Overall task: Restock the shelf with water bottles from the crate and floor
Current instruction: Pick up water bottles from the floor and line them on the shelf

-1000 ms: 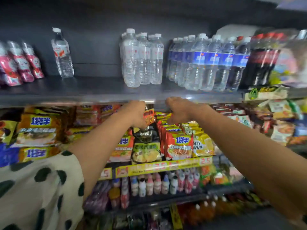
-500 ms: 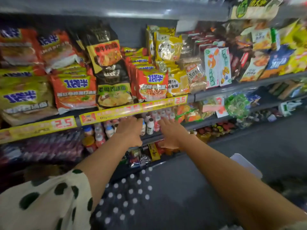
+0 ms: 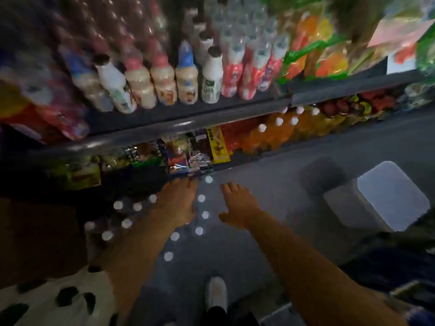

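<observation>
We look down on the water bottles (image 3: pixel 164 222), a cluster standing on the floor (image 3: pixel 270 184) just in front of the lowest shelf, seen only as dim bodies under white caps; their labels are too dark and blurred to read. Our left hand (image 3: pixel 175 203) reaches over the cluster with its fingers stretched forward and holds nothing; whether it touches a cap we cannot tell. Our right hand (image 3: pixel 237 203) hangs just beside the caps, fingers spread and straight, also empty. The two hands are apart, with a row of caps between them.

Nothing written can be read anywhere: the whole view is smeared. A yellow tag (image 3: pixel 217 147) hangs under the shelf rail (image 3: pixel 179 128), its print illegible. On the shelf above the rail stand small drink bottles (image 3: pixel 186 83), cream and white bodied, with red-labelled ones to their right. Below the rail sit foil snack packets (image 3: pixel 186 156) and orange soda bottles (image 3: pixel 270 135) with white caps.

To the right on the floor rests a pale lidded bin (image 3: pixel 376 198). Near the lower edge we see a white shoe (image 3: pixel 215 292), and at lower left a cream sleeve with dark spots (image 3: pixel 47 300)
</observation>
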`<state>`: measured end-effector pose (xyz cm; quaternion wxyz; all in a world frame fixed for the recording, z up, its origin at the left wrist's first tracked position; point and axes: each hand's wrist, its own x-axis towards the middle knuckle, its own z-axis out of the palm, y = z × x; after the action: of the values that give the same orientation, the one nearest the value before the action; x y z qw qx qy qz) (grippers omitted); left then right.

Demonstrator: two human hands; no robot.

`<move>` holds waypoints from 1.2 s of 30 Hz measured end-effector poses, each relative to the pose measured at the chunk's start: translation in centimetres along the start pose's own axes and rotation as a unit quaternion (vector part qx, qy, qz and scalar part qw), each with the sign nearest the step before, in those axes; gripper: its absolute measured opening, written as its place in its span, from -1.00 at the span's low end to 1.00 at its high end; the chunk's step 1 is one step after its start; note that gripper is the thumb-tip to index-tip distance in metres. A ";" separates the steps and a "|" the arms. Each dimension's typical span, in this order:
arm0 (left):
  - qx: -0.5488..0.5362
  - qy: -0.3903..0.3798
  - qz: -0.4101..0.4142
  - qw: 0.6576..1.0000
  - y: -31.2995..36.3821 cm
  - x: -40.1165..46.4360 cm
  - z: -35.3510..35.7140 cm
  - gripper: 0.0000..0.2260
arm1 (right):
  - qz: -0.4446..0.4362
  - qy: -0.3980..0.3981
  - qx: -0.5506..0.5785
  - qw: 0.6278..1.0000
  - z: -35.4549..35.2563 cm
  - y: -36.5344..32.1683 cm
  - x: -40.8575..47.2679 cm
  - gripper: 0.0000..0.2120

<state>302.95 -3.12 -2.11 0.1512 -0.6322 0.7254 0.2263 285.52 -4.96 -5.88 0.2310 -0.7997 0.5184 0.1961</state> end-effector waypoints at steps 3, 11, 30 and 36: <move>-0.013 -0.026 -0.003 1.000 -1.4 4.9 5.5 -0.39 | 0.000 0.002 0.004 1.000 5.0 1.4 5.9 -0.22; -0.036 -0.011 -0.011 0.999 -4.0 14.7 14.8 -0.37 | -0.006 0.043 -0.030 0.999 12.6 3.2 19.9 -0.30; -0.113 0.018 -0.005 0.993 -4.4 10.8 11.2 -0.41 | -0.009 0.045 -0.042 0.998 5.9 2.9 13.7 -0.63; -0.161 0.036 0.022 0.986 -0.6 0.9 -0.1 -0.29 | -0.068 0.084 -0.029 0.994 -10.3 0.3 -0.1 -0.63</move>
<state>303.39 -4.03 -2.56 0.0162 -0.6398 0.6986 0.3201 285.97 -10.90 2.54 0.1760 -0.8530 0.4744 0.1276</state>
